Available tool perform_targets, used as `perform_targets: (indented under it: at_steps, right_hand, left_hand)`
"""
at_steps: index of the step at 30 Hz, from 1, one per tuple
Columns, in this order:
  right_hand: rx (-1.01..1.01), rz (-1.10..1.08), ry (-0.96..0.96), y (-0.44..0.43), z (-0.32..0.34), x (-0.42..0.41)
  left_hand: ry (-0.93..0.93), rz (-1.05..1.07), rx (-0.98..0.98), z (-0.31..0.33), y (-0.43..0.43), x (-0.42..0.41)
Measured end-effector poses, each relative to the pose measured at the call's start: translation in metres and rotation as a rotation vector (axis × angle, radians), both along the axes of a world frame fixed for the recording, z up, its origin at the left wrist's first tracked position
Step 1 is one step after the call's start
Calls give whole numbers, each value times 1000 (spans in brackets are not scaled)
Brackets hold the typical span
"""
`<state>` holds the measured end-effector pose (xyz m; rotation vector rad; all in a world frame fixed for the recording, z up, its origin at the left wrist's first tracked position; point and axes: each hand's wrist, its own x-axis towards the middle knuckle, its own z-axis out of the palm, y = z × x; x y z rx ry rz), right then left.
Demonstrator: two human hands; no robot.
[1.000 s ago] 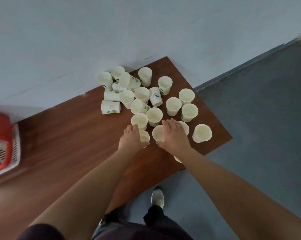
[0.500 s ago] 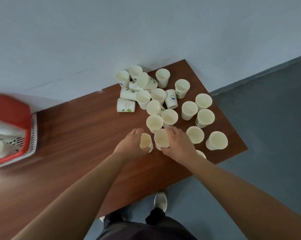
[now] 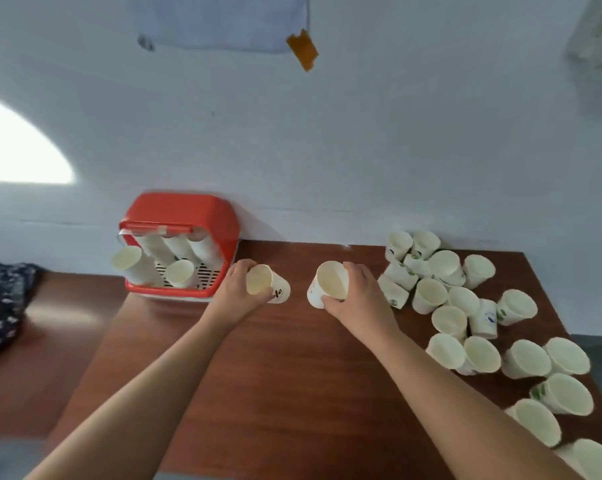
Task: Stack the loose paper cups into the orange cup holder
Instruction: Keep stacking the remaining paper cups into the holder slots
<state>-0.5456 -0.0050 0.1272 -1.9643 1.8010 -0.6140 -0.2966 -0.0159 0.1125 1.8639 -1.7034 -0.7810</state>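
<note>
The orange cup holder point(image 3: 202, 216) stands against the wall at the table's back left, with several stacks of white paper cups point(image 3: 175, 249) leaning out of it. My left hand point(image 3: 239, 294) grips one paper cup point(image 3: 272, 287) just right of the holder, its mouth tilted toward me. My right hand point(image 3: 358, 294) grips another paper cup point(image 3: 327, 284), held above the table's middle. Several loose paper cups point(image 3: 445, 268) crowd the right side of the table, some upright, some tipped over.
The brown wooden table point(image 3: 292, 375) runs along a pale wall point(image 3: 327, 133). A dark patterned cloth point(image 3: 1, 299) lies at the far left. Grey floor point(image 3: 601, 344) shows past the table's right edge.
Both hands took a cup each from the pile and carried them left toward the holder. My view swung left, bringing the whole holder into sight.
</note>
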Motion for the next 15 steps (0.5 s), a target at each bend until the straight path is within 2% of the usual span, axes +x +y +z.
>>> perform_targets:
  at_steps: [3,9,15]
  right_hand:
    - [-19,62,-23,-20,7,69]
    - [-14,142,-25,-52,4,189]
    - [-5,173,-5,-82,-13,263]
  left_hand:
    - [28,146,-32,3,-2,71]
    - [34,269,-15,-7,-18,179]
    - [-12,243,50,-28,-52,240]
